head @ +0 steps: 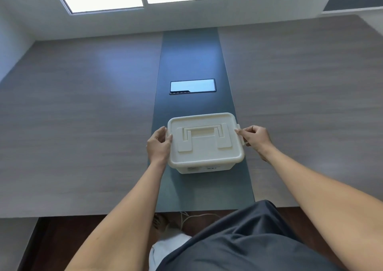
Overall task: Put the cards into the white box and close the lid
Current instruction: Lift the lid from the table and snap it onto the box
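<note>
A white plastic box (pixel 204 168) stands on the dark strip in the middle of the table. Its lid (pixel 205 142) lies flat on top, with a folded carry handle across it. My left hand (pixel 158 144) rests against the lid's left edge, thumb on the rim. My right hand (pixel 255 137) pinches the small side latch (pixel 240 133) at the box's right edge, and the latch stands out from the lid. No cards are visible; the inside of the box is hidden by the lid.
The wood-grain table (pixel 83 125) has a dark central strip (pixel 190 59) with a glossy rectangular cover plate (pixel 192 86) behind the box. The table's near edge lies just in front of my body. A white cable (pixel 192 216) runs across the floor below.
</note>
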